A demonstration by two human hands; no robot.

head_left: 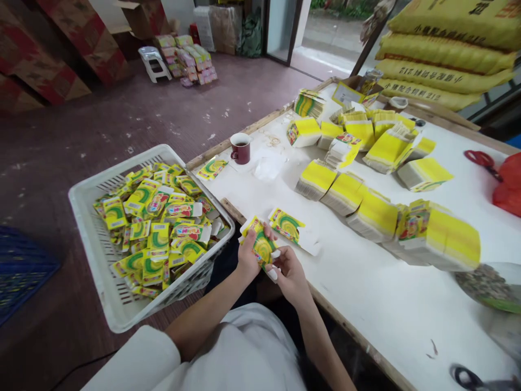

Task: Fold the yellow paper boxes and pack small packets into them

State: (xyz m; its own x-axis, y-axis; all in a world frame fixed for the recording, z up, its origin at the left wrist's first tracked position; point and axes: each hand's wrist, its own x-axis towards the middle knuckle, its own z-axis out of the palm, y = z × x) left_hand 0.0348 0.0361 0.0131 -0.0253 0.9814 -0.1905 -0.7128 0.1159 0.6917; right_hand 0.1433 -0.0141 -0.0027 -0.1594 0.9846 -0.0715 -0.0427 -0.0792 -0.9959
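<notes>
Both my hands hold one small yellow-and-green printed carton (262, 245) at the table's near edge. My left hand (249, 255) grips its left side with fingers curled round it. My right hand (290, 270) pinches its lower right end, where a white flap sticks out. Just beyond, a flat unfolded carton (287, 224) lies on the white table (366, 288). Left of my hands, a white plastic basket (101, 255) is heaped with several folded cartons (163, 228) of the same kind.
Stacks of flat yellow cartons (374, 214) run across the table to the right and back. A dark red mug (241, 148) stands near the far left edge. Red scissors (482, 159) and a red bag (509, 184) lie at right. Yellow sacks (443, 54) are piled behind.
</notes>
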